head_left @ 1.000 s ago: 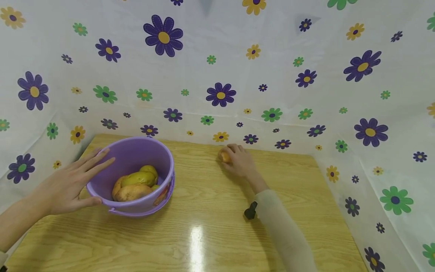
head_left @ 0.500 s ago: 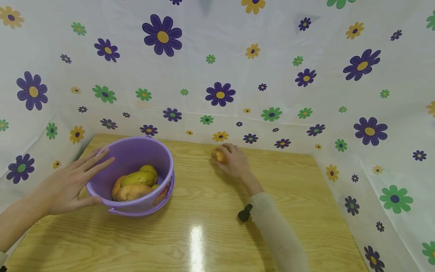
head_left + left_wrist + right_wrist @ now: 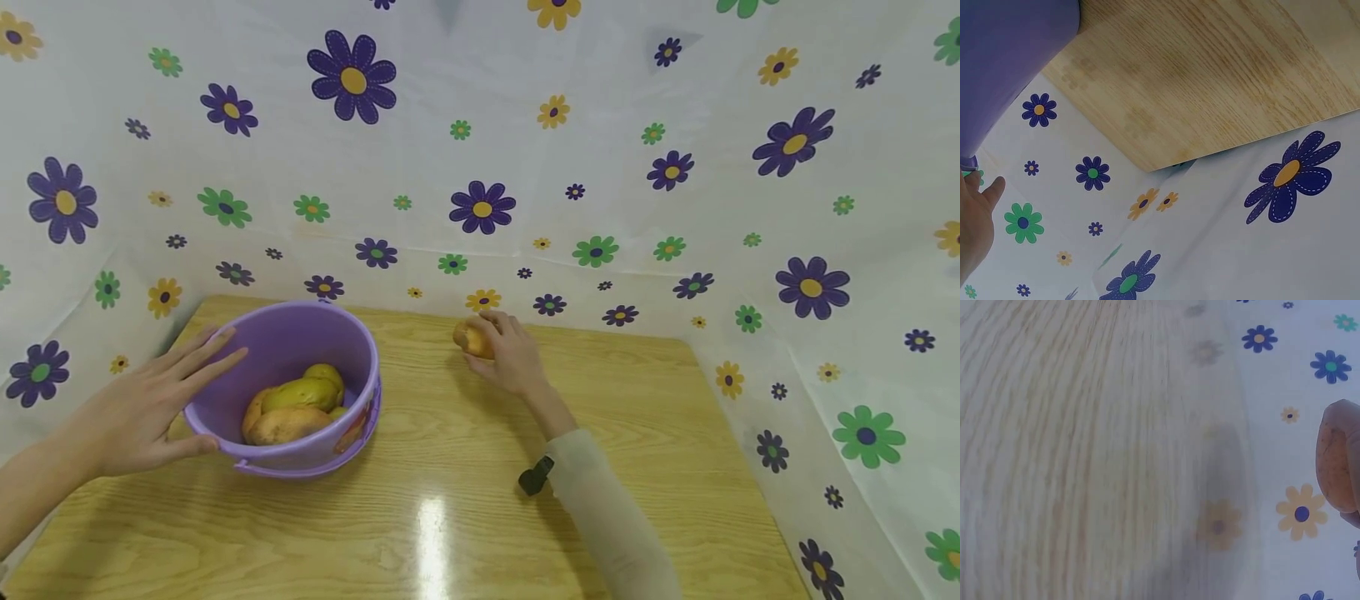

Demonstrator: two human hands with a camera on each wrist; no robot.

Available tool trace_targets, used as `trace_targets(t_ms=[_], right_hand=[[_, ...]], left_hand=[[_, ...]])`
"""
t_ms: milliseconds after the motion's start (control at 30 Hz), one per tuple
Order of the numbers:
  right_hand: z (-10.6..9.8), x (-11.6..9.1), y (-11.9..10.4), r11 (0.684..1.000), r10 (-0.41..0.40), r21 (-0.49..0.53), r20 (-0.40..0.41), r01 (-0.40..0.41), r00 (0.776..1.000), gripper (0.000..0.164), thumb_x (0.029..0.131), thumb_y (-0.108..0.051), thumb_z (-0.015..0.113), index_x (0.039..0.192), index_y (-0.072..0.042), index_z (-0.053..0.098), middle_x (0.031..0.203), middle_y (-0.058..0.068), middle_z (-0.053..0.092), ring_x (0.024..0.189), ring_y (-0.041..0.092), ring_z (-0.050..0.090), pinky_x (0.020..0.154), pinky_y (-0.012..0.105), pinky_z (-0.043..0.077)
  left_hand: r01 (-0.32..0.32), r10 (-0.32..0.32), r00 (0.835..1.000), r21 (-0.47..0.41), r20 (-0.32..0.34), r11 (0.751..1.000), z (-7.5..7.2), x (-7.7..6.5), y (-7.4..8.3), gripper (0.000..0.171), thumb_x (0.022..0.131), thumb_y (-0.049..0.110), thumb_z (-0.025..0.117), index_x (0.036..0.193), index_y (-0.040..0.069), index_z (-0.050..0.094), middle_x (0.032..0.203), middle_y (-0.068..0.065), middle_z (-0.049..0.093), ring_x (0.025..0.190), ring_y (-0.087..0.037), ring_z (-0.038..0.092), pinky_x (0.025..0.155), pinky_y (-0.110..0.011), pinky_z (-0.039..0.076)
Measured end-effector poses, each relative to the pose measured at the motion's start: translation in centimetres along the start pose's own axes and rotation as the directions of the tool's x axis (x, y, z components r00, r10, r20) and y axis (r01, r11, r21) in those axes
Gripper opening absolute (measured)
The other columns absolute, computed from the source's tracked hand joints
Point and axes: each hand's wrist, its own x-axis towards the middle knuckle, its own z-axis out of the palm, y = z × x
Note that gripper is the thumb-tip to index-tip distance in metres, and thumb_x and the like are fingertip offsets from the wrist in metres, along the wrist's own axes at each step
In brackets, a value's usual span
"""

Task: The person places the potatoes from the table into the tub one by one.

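A purple bucket (image 3: pixel 247 333) stands at the left of the table. Inside it lie several rounded items: a brown potato (image 3: pixel 288 425) and yellow-green, potato-like ones (image 3: pixel 303 393). My left hand (image 3: pixel 142 408) rests against the bucket's left rim with fingers spread and straight; the left wrist view catches part of that hand (image 3: pixel 975 219) beside the bucket wall (image 3: pixel 1016 56). Near the table's back edge my right hand (image 3: pixel 512 354) grips another brown potato (image 3: pixel 472 338). In the right wrist view this potato (image 3: pixel 1335 465) shows at the right edge, partly covered by the fingers.
The wood-grain table (image 3: pixel 465 467) reflects a bright light at its front. A white sheet with printed flowers (image 3: pixel 420 167) hangs behind it and along both sides. A black strap piece (image 3: pixel 536 477) sits by the right sleeve. The bucket's handle (image 3: pixel 300 473) hangs down in front.
My right hand has moved a short way left along the back of the table with the potato, which now shows more fully. The left hand and the bucket have stayed in place.
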Motion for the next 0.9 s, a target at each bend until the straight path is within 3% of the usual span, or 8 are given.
trace_targets(t_ms=[267,567,900], right_hand=[[-0.5,0.3,-1.2,0.999,-0.035,0.035,-0.064,0.038,0.997,0.059,0.086,-0.037,0.085,0.138,-0.018,0.063,0.138,0.011,0.065,0.119,0.030,0.066,0.091,0.044,0.062],[-1.3,1.0,-3.1,0.992,-0.043,0.109,-0.121,0.057,0.992,0.062,0.085,-0.035,0.087,0.138,-0.016,0.063,0.138,0.012,0.065,0.124,0.032,0.065,0.098,0.047,0.060],[-1.9,1.6,-5.3,0.980,-0.061,0.176,-0.197,0.096,0.979,0.062,0.082,-0.033,0.089,0.135,-0.013,0.064,0.135,0.013,0.065,0.124,0.032,0.066,0.095,0.045,0.061]], left_hand=[[0.002,-0.001,1.000,-0.006,0.001,1.000,0.1,0.0,0.0,0.104,0.088,0.082,0.059,0.166,0.016,0.036,0.177,-0.014,0.022,0.168,-0.013,0.000,0.124,-0.011,-0.007],[0.002,-0.002,1.000,-0.005,0.000,1.000,0.2,0.0,0.0,0.104,0.089,0.082,0.057,0.166,0.016,0.036,0.178,-0.014,0.022,0.168,-0.014,0.000,0.124,-0.012,-0.007],[0.003,-0.003,1.000,0.000,-0.003,1.000,0.0,-0.1,0.1,0.105,0.088,0.082,0.058,0.165,0.015,0.036,0.178,-0.014,0.022,0.168,-0.014,0.002,0.124,-0.010,-0.007]])
